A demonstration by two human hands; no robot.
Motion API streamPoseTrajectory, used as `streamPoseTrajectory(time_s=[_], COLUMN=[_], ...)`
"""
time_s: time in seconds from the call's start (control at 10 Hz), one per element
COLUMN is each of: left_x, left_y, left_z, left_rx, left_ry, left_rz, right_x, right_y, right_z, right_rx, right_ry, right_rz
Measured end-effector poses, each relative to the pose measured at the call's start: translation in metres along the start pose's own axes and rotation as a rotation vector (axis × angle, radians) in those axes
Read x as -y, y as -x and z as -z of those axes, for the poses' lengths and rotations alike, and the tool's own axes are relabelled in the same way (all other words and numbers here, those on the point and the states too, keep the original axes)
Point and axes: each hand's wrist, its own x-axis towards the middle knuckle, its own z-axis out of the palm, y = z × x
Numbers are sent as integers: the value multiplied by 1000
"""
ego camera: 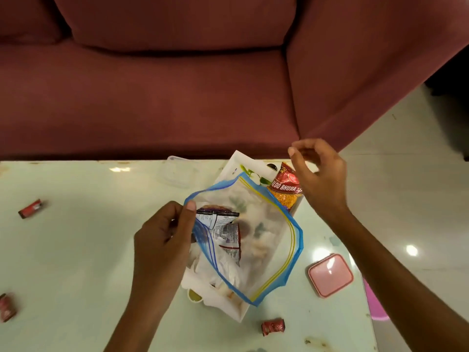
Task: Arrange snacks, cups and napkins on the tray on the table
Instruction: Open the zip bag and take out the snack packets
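A clear zip bag (264, 240) with a blue rim hangs open over the white tray (237, 163) in the middle of the table. My left hand (162, 240) pinches the bag's left rim between thumb and fingers. Inside the bag lie small snack packets (225, 227) and some white wrapped pieces. A red and orange bhujia packet (285, 191) rests on the tray's far right part, just beyond the bag. My right hand (317, 176) hovers above that packet with its fingers curled loosely apart and nothing in it.
A pink square lidded box (330, 275) sits right of the tray. A clear plastic lid (177, 171) lies at the table's far edge. Small red sweet wrappers (31, 208) (272, 327) are scattered on the glossy table (76, 250). A maroon sofa (152, 85) stands behind.
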Motion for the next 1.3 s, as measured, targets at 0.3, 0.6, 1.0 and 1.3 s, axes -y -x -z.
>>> streamPoseTrajectory(time_s=[0.3, 0.6, 1.0, 1.3], left_x=[-32, -47, -48, -41], left_y=[29, 49, 34, 21], left_z=[-6, -7, -1, 8], left_rx=[46, 155, 22, -79], left_ry=[-72, -27, -124, -83], left_rz=[-43, -29, -30, -15], right_x=[72, 27, 79, 114], right_y=[76, 84, 80, 75], right_z=[-41, -79, -28, 42], right_rx=[797, 148, 294, 267], right_ry=[346, -859, -794, -727], right_rz=[-541, -1460, -1260, -737])
